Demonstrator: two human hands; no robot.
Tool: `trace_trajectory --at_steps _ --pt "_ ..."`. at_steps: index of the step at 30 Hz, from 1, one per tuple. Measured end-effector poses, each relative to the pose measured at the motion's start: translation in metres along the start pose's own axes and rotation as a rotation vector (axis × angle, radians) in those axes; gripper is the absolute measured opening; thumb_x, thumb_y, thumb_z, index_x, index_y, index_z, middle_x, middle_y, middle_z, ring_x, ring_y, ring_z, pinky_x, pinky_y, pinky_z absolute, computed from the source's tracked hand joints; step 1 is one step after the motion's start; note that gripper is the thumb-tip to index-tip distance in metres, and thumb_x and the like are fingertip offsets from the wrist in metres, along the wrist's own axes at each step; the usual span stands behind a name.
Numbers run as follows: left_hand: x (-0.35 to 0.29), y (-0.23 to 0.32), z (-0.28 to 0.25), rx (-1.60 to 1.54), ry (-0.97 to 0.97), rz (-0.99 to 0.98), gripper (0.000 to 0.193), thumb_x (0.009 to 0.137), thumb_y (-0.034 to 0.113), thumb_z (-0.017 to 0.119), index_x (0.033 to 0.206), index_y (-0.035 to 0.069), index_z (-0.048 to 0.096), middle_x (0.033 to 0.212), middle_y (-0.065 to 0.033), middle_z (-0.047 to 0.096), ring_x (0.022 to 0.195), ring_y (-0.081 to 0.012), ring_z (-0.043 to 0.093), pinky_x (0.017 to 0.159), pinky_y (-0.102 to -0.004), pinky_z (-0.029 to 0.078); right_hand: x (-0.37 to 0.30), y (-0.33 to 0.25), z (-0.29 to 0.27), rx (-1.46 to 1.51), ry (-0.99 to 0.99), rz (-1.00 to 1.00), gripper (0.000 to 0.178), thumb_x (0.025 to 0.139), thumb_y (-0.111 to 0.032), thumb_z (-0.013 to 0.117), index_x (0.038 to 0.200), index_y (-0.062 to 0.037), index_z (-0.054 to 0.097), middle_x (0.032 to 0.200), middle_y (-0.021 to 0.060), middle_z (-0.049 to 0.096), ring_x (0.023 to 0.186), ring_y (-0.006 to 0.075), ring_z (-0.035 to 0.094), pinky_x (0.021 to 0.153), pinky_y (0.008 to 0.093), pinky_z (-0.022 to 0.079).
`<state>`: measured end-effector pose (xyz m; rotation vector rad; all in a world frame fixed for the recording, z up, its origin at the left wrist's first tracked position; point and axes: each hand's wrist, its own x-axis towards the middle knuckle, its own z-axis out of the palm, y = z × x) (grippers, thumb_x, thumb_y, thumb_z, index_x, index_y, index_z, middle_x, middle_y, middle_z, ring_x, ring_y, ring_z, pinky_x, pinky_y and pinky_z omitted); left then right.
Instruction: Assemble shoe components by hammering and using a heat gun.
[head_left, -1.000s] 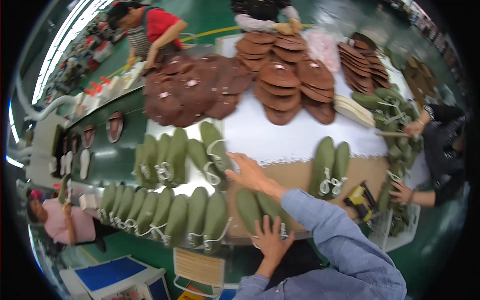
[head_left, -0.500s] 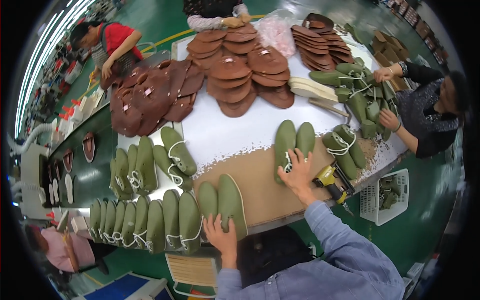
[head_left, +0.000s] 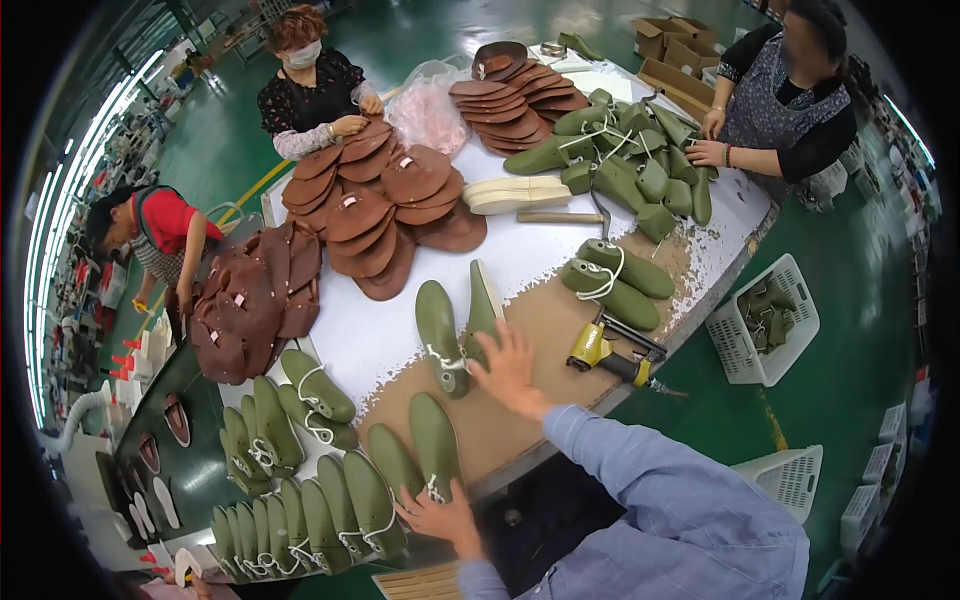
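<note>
Near the bench's front edge, my left hand (head_left: 440, 515) curls round the laced heel end of a green shoe last (head_left: 435, 435). A second green last (head_left: 393, 458) lies against its left side. Farther out, my right hand (head_left: 512, 372) has its fingers spread at the heel of another green last (head_left: 482, 300). That one is tipped on its side, showing a pale sole edge. Its mate (head_left: 437, 325), tied with white lace, lies flat to the left. The right fingertips are slightly blurred.
Rows of laced green lasts (head_left: 335, 500) stand left. A yellow-black nail gun (head_left: 600, 350) lies right, below another laced pair (head_left: 620, 285). Brown leather pieces (head_left: 365, 235) and a hammer (head_left: 560, 217) lie beyond. Co-workers stand around the bench; a white crate (head_left: 765, 320) is on the floor.
My view has turned. The far pair has slid left toward the near pair, and its right last has tipped onto its side. My right hand has moved left with them; my left stays at the near pair.
</note>
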<state>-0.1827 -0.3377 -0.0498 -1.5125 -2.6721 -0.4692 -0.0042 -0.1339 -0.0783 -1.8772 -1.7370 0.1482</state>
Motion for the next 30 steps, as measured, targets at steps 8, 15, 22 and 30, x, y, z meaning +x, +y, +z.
trace_trajectory --at_steps 8,15,22,30 --pt "0.026 -0.02 0.002 -0.022 0.106 -0.079 0.059 0.066 0.038 0.082 0.101 -0.001 0.054 0.138 -0.0172 0.047 0.129 -0.0395 0.04 0.095 -0.0559 0.038 0.009 0.001 -0.012 0.01 -0.348 0.083 0.111 0.072 -0.034 0.082 0.152 -0.0042 0.011 0.156 0.0194 0.016 0.136 0.0429 0.031 0.102 0.0653 0.035" --pt "0.019 -0.022 0.006 -0.057 0.087 -0.002 0.054 0.068 0.035 0.081 0.097 -0.003 0.055 0.146 -0.0169 0.04 0.133 -0.0408 0.037 0.101 -0.0546 0.034 0.015 -0.006 -0.006 0.015 -0.335 0.184 0.12 0.068 -0.034 0.084 0.152 0.0004 0.006 0.154 0.0198 0.02 0.13 0.04 0.039 0.103 0.0503 0.042" --pt "0.012 -0.029 0.003 -0.073 0.053 0.007 0.053 0.069 0.033 0.081 0.098 -0.002 0.055 0.148 -0.0146 0.038 0.133 -0.0441 0.033 0.103 -0.0561 0.032 0.031 0.05 -0.017 0.221 -0.255 0.086 0.119 0.063 -0.033 0.083 0.151 0.001 0.01 0.145 0.0269 0.029 0.129 0.0436 0.038 0.107 0.0476 0.038" --pt "0.011 -0.012 0.001 0.033 0.077 -0.071 0.056 0.068 0.036 0.082 0.098 -0.001 0.055 0.15 -0.0132 0.036 0.134 -0.0421 0.033 0.103 -0.0581 0.031 0.048 0.095 -0.05 0.38 -0.36 0.245 0.104 0.075 -0.035 0.075 0.154 -0.0093 0.013 0.152 0.0233 0.028 0.14 0.0403 0.029 0.117 0.0394 0.025"
